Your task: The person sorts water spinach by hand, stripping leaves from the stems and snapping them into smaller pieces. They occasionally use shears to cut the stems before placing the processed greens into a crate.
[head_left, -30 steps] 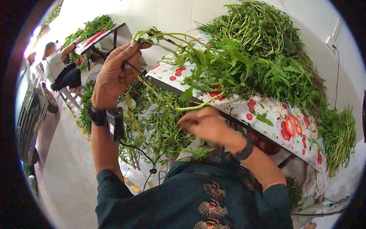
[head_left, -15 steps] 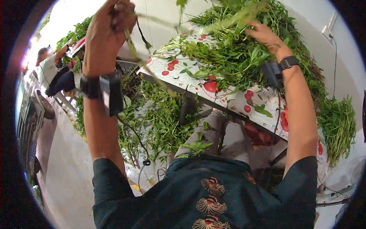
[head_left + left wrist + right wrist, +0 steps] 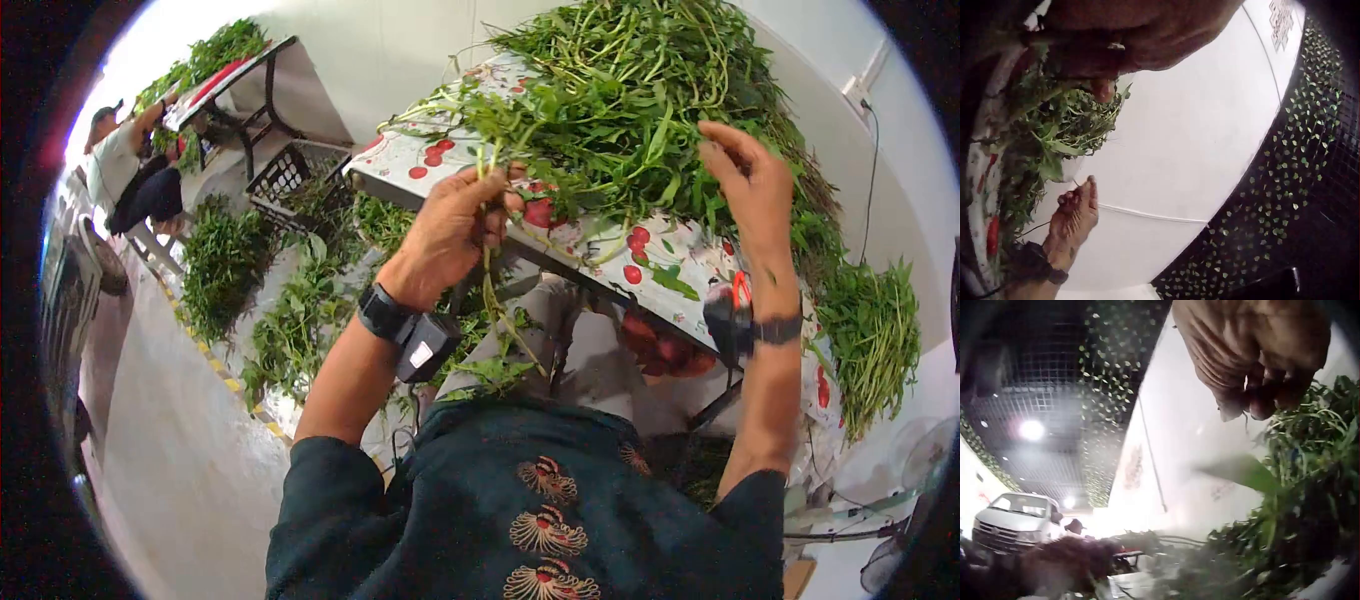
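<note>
My left hand [image 3: 440, 240] pinches a few green leafy stems [image 3: 490, 285] between thumb and fingers, in front of the table's near edge. Their thin lower ends dangle over my lap, while the upper part overlaps the greens behind. My right hand [image 3: 750, 190] hovers at the right side of a big pile of leafy greens [image 3: 640, 110], its fingers loosely bent and thumb apart from the index finger. In the right wrist view a thin strand shows below that hand's fingertips [image 3: 1232, 412]. The left wrist view also catches the right hand [image 3: 1075, 215] beside the greens.
A white tablecloth with red cherries [image 3: 400, 165] covers the table. Orange-handled scissors [image 3: 740, 290] lie partly behind my right wrist. Another bundle of greens [image 3: 880, 330] hangs at the right end. More greens [image 3: 290, 340] and a black crate [image 3: 300, 175] are on the floor; a person [image 3: 130, 165] sits far left.
My left hand has come down and right, still gripping stems. The right hand first swung up over the pile, then drew back toward its right side. The long stem stretched across the pile has gone from between the hands.
</note>
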`<control>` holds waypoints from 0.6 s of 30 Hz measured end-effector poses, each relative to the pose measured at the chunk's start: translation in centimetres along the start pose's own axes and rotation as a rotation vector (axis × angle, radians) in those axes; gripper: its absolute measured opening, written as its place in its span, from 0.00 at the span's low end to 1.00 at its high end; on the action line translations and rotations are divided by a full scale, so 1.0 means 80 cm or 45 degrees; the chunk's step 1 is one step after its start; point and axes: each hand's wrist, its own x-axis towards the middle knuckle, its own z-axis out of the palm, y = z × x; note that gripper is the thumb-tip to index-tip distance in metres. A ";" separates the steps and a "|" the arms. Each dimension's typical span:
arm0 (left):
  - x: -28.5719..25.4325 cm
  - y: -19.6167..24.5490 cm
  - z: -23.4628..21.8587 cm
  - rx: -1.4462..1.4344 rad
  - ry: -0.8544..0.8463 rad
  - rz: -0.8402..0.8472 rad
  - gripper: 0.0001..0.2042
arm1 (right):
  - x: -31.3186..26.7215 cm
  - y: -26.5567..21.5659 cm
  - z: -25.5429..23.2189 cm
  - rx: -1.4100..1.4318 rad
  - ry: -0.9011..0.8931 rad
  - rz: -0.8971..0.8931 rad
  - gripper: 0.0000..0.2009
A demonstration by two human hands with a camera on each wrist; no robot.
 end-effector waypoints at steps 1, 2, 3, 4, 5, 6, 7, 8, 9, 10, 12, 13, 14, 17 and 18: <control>-0.003 -0.007 -0.005 0.021 -0.052 -0.013 0.08 | -0.020 -0.021 -0.001 0.048 0.003 -0.071 0.10; -0.007 -0.013 -0.014 -0.002 -0.106 -0.045 0.08 | -0.037 -0.035 0.002 0.095 0.010 -0.140 0.09; -0.010 -0.017 -0.018 -0.006 -0.098 -0.040 0.08 | -0.054 -0.045 0.007 0.099 0.002 -0.146 0.09; -0.012 -0.020 -0.020 0.011 -0.099 -0.044 0.09 | -0.069 -0.053 0.014 0.235 -0.134 -0.031 0.09; -0.015 -0.023 -0.022 0.029 -0.101 -0.050 0.10 | -0.079 -0.059 0.022 0.370 -0.269 0.086 0.08; -0.019 -0.023 -0.027 0.034 -0.116 -0.056 0.11 | -0.086 -0.059 0.038 0.373 -0.297 0.015 0.08; -0.021 -0.024 -0.029 0.035 -0.113 -0.057 0.11 | -0.093 -0.055 0.057 0.377 -0.323 -0.055 0.08; -0.023 -0.026 -0.030 0.010 -0.120 -0.068 0.11 | -0.097 -0.049 0.075 0.381 -0.364 -0.034 0.09; -0.025 -0.028 -0.031 -0.014 -0.129 -0.079 0.11 | -0.102 -0.045 0.093 0.385 -0.403 -0.014 0.10; -0.026 -0.027 -0.029 -0.011 -0.128 -0.082 0.11 | -0.106 -0.043 0.108 0.389 -0.401 -0.012 0.10; -0.030 -0.028 -0.020 -0.065 -0.110 -0.088 0.09 | -0.116 -0.043 0.134 0.373 -0.339 -0.110 0.14; -0.029 -0.031 -0.018 -0.068 -0.110 -0.091 0.09 | -0.118 -0.041 0.147 0.371 -0.341 -0.108 0.14; -0.028 -0.035 -0.017 -0.038 -0.079 -0.074 0.08 | -0.117 -0.038 0.159 0.598 -0.329 0.019 0.15; -0.026 -0.048 -0.023 0.031 -0.070 -0.031 0.07 | -0.108 -0.055 0.156 0.876 -0.414 0.345 0.15; -0.028 -0.048 -0.021 0.073 -0.088 -0.011 0.08 | -0.103 -0.056 0.156 0.919 -0.493 0.468 0.13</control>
